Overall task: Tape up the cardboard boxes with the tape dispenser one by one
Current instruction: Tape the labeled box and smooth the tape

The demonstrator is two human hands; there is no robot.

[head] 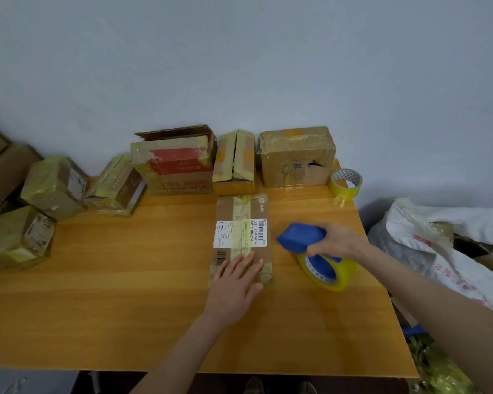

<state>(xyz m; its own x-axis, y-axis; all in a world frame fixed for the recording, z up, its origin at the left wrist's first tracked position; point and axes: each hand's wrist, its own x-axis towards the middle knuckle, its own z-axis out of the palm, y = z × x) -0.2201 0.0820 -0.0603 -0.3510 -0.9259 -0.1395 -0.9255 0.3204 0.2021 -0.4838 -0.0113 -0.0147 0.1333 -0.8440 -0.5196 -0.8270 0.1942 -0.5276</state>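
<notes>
A flat box lies on the table, a little right of the middle. The left hand rests on its near end. Just right of this box, the right hand holds the tape dispenser. Behind the flat box, three boxes stand in a row along the wall: an open box at left, a narrow box in the middle, a wide box at right. A spare tape roll sits right of the wide box, at the table's far right corner. A tilted box lies left of the open box, and a pile of boxes further left. A bag lies right of the table.

Glossy wood-grain table; matt cardboard box.
</notes>
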